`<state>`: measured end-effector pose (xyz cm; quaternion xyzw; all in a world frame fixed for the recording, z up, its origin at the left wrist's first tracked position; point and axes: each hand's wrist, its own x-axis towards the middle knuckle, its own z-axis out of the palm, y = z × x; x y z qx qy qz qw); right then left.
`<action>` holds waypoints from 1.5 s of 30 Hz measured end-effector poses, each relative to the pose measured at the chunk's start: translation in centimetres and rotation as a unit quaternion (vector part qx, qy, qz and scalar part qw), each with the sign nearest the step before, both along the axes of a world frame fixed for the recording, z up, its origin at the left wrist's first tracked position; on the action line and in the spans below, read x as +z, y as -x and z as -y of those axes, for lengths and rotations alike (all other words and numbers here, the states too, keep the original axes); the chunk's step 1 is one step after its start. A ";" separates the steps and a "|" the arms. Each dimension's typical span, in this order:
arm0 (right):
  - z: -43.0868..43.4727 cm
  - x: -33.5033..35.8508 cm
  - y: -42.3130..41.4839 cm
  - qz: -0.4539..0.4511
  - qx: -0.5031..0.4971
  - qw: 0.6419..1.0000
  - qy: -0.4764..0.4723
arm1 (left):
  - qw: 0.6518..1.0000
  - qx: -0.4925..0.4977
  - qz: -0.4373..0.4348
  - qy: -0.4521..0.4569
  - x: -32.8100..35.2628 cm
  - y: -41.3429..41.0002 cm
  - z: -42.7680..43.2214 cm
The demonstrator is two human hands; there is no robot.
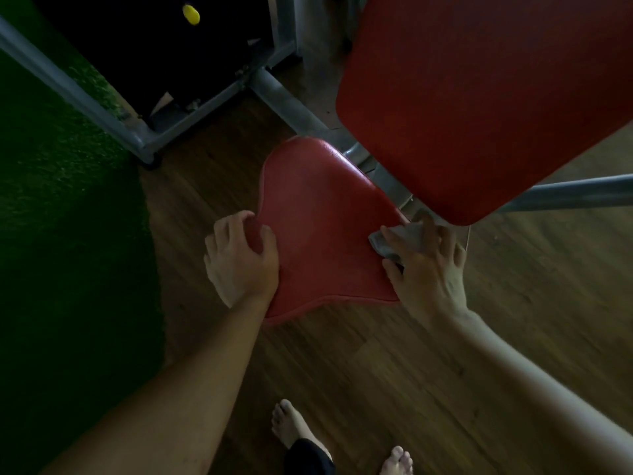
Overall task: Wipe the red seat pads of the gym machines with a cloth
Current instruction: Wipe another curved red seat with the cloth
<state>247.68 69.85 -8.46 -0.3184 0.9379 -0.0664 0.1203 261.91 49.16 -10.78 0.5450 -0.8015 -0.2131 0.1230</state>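
View from above, looking down at a red seat pad (322,234), saddle-shaped, narrow at the far end and wide at the near end, standing over a wooden floor (376,354). The person's left hand (239,258) grips the seat's left edge, thumb lying on the top surface and fingers curled round the rim, apparently steadying it. The right hand (428,269) is at the seat's right edge and holds a small grey cloth (400,240), bunched between thumb and forefinger and pressed against the rim there. Above and to the right of the seat, partly overhanging it, is a larger red back pad (479,97), tilted. Grey metal frame tubes (284,101) run beyond the seat and out to its right. To the left of the seat, past a strip of floor, lies green artificial turf (68,200); beyond the seat to the upper left is a dark machine housing with a small yellow knob (191,14). Nearer than the seat, at the bottom, two bare feet (291,423) stand on the floor. The step in hand looks like wiping this seat, with the cloth working the right-hand rim. The picture does not show whether the broad top is already clean. The next move likely calls for drawing the cloth across the top towards the left hand, with even pressure, then lifting the left hand so the patch under it can be wiped too; the back pad above would follow.
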 end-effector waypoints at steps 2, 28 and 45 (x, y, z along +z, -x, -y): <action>0.0 -0.2 -1.0 0.000 -0.065 0.996 0.061 | 0.998 -0.055 0.005 0.024 0.1 -0.4 -0.1; 2.2 -3.0 6.2 0.125 -0.094 0.984 0.085 | 0.976 -0.191 0.067 0.074 -0.8 0.1 0.1; 1.4 -2.2 5.8 0.123 -0.096 0.980 0.125 | 0.977 -0.188 0.064 0.071 -1.1 0.3 0.5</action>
